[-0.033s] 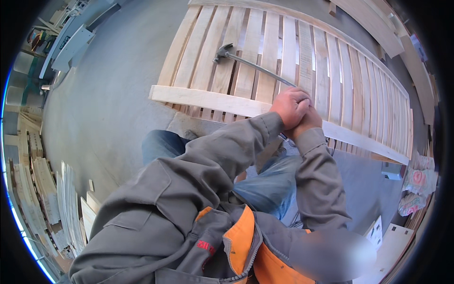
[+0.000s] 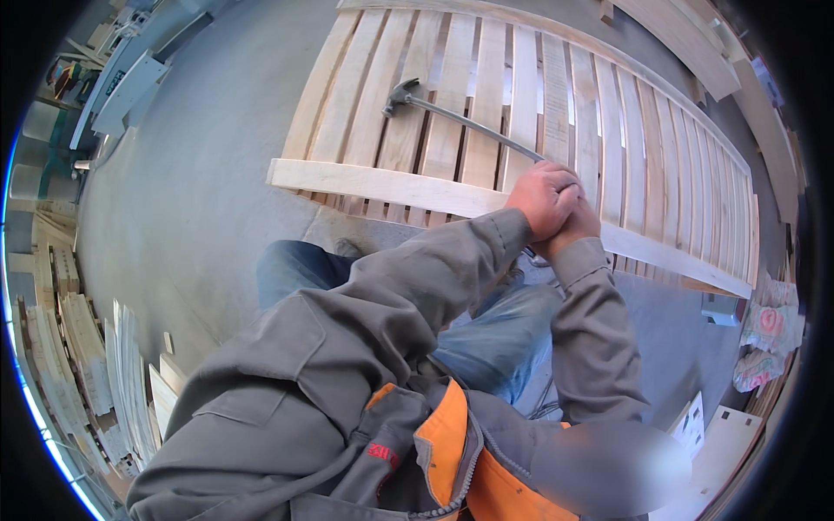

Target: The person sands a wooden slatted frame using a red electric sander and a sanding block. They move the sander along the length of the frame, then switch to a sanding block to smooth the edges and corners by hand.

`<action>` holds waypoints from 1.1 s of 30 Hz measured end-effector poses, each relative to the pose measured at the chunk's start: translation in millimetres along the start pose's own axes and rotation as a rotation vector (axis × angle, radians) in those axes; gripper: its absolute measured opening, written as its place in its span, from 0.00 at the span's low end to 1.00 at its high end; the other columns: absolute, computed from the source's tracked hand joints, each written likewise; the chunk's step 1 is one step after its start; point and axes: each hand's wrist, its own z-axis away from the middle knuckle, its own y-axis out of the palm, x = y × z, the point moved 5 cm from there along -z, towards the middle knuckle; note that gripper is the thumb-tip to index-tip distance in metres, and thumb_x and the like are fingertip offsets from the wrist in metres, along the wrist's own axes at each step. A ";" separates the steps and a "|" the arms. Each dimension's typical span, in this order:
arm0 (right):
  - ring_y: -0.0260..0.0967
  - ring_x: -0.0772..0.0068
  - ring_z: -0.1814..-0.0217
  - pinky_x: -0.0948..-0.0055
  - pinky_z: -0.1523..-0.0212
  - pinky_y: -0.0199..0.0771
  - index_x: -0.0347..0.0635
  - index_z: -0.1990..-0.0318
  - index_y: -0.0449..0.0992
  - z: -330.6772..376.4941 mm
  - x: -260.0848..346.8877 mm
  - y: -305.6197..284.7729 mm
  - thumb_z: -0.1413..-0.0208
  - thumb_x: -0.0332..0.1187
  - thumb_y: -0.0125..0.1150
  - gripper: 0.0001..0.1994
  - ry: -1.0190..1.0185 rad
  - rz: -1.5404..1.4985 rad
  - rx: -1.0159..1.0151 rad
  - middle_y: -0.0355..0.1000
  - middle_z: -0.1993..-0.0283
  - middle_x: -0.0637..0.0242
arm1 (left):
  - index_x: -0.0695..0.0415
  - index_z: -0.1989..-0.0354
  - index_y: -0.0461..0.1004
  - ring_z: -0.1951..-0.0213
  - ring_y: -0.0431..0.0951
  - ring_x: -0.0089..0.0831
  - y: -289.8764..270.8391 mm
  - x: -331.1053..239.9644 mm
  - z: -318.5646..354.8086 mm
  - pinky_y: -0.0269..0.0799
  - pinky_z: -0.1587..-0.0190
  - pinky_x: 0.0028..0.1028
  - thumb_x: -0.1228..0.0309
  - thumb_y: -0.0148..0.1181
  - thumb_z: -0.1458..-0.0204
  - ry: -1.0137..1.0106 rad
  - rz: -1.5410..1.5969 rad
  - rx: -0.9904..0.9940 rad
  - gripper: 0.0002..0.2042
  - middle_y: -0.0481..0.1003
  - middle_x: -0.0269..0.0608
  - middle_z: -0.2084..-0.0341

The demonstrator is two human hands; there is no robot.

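A claw hammer (image 2: 469, 122) slants across a slatted wooden frame (image 2: 369, 181), its metal head at the slats. Its shaft runs down to the right into my two closed hands, where the grip end is hidden. My left hand (image 2: 543, 198) lies over the top, knuckles up. Pressed against it from below and the right is my right hand (image 2: 574, 227), fingers folded and mostly covered. Both hands are at the near rail of the frame. How each one's fingers wrap the grip does not show.
Stacked boards (image 2: 74, 356) lie at the left, with a machine table (image 2: 130, 91) at the far left. Long planks (image 2: 686, 43) lie beyond the frame. Patterned cloths or bags (image 2: 768, 334) and a white panel (image 2: 725, 434) are at the right. My legs (image 2: 491, 343) are below the frame.
My hands have shifted slightly right, staying together, with slightly more of the shaft showing. The frame and hammer head appear a little further left.
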 end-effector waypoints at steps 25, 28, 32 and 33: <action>0.75 0.58 0.40 0.65 0.42 0.77 0.53 0.48 0.80 -81.5 36.0 -11.2 0.48 0.49 0.69 0.21 -0.102 0.108 0.193 0.80 0.45 0.63 | 0.61 0.69 0.83 0.55 0.77 0.53 -68.7 36.8 -36.6 0.72 0.47 0.45 0.67 0.55 0.43 -0.178 -0.040 -0.191 0.12 0.80 0.52 0.64; 0.72 0.58 0.37 0.65 0.39 0.74 0.56 0.44 0.79 -102.5 86.5 -10.8 0.46 0.49 0.68 0.23 -0.191 0.160 0.253 0.78 0.41 0.63 | 0.61 0.68 0.82 0.55 0.77 0.53 -116.9 45.0 -30.5 0.72 0.47 0.45 0.67 0.54 0.43 -0.234 -0.058 -0.217 0.13 0.80 0.52 0.63; 0.70 0.56 0.34 0.65 0.37 0.73 0.57 0.41 0.77 -124.3 142.1 -1.2 0.47 0.49 0.68 0.25 -0.356 0.250 0.248 0.76 0.39 0.64 | 0.61 0.67 0.83 0.54 0.77 0.52 -179.5 46.6 -20.6 0.72 0.46 0.45 0.66 0.54 0.42 -0.271 -0.064 -0.238 0.13 0.80 0.52 0.62; 0.70 0.56 0.34 0.65 0.36 0.73 0.57 0.40 0.77 -129.0 159.1 -3.5 0.47 0.49 0.68 0.26 -0.360 0.272 0.278 0.76 0.38 0.64 | 0.61 0.66 0.83 0.54 0.77 0.52 -194.6 48.2 -18.0 0.72 0.46 0.45 0.66 0.54 0.42 -0.275 -0.074 -0.251 0.13 0.80 0.52 0.62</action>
